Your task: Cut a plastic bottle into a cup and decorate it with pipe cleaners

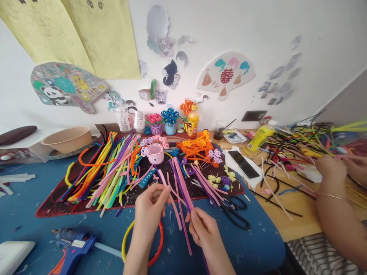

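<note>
My left hand [149, 204] is closed in a pinch on a pink pipe cleaner [175, 214], which slants down to the right. Beside it, my right hand [203, 226] is wrapped round pink and purple pipe cleaners [183, 181] that point away from me. Another pink strand crosses between the two hands. Beyond them stands a small pink pot [155, 153] with pastel pipe-cleaner flowers at its rim. A loose bundle of pink and purple pipe cleaners [205, 181] lies on the dark mat, right of my hands, near black scissors [236, 215].
Many coloured pipe cleaners [111, 172] cover the mat's left side. A blue glue gun [76, 244] lies at front left. Orange pipe-cleaner pieces [196, 147], a phone [243, 164] and a yellow bottle [261, 136] are farther right. Another person's arm [338, 214] reaches over the wooden table.
</note>
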The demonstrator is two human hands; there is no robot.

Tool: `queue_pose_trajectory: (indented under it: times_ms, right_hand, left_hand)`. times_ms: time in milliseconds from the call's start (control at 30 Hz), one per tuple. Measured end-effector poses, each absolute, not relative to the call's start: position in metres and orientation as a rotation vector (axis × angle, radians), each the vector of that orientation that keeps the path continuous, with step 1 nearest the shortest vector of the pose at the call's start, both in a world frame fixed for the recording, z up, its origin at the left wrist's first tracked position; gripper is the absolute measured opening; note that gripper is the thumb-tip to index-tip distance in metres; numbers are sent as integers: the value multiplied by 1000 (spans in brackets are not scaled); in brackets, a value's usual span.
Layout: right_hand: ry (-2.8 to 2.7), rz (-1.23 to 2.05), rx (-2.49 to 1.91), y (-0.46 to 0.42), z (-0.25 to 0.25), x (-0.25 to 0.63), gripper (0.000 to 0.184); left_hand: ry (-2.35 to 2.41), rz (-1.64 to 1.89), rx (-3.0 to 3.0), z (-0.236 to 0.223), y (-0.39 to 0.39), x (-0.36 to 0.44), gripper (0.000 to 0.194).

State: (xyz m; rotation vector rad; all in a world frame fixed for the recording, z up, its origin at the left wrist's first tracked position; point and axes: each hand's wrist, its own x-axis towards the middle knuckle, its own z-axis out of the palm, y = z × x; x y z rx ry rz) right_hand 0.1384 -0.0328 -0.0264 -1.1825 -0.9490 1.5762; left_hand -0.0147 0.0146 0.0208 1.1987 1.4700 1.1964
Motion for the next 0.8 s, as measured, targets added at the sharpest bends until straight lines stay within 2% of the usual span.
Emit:
queue_pose_trajectory:
  times_ms: [333, 800]
  right_hand:
    - [-977, 1590, -1186, -35, -27, 138, 55]
    - [-989, 1551, -1227, -34, -29, 138, 57]
  left_hand:
    - [1432, 1278, 1167, 16, 26, 1, 37]
    - [1615, 1315, 1222, 28, 26, 9, 40]
